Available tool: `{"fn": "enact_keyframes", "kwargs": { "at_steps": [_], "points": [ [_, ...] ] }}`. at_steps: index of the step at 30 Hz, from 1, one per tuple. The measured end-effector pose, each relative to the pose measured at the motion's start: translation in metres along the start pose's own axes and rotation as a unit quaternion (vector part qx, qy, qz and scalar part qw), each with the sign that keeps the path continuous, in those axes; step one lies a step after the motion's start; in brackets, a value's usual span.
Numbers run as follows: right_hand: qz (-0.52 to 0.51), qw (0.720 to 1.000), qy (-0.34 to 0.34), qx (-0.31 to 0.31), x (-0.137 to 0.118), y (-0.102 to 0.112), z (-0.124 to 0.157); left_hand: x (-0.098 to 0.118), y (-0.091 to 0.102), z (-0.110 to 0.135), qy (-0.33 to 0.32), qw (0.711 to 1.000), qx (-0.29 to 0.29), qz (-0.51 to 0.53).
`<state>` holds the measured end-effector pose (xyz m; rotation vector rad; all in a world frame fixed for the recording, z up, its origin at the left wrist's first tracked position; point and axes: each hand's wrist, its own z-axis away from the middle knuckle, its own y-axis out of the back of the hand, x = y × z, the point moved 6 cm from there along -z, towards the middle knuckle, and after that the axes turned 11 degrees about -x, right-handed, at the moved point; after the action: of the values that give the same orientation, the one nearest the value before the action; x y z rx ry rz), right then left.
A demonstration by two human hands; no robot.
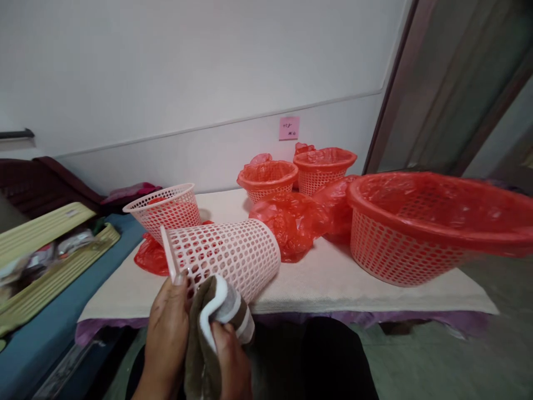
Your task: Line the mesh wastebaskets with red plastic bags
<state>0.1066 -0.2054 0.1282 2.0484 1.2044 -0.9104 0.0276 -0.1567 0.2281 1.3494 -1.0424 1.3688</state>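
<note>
A pale pink plastic basket with a holed wall lies tilted on its side, its rim toward the left. My left hand grips that rim, thumb on the outside. In my right hand is a folded brown cloth with white and grey stripes, bunched against the lower wall of the basket. Whether the cloth presses on the wall or only hangs close to it, I cannot tell. Behind on the left stands a second pale pink basket, with red plastic showing through and beneath it.
Red bag-lined baskets stand on the cloth-covered table: two at the back, including one basket, and a large basket at right. A crumpled red bag lies between. A yellow-green container is at left; a pink note sticks to the wall.
</note>
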Motion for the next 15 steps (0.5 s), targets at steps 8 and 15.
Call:
{"fn": "enact_keyframes", "kwargs": {
  "at_steps": [8,15],
  "points": [
    [-0.072,0.997,-0.015,0.024,-0.005,0.021,-0.012,0.014,0.002,0.008,0.014,0.993,0.106,-0.039],
    [-0.191,0.973,-0.124,0.026,0.059,0.041,-0.029,-0.013,-0.006,0.004,0.023,0.983,0.011,0.183]
  ]
}}
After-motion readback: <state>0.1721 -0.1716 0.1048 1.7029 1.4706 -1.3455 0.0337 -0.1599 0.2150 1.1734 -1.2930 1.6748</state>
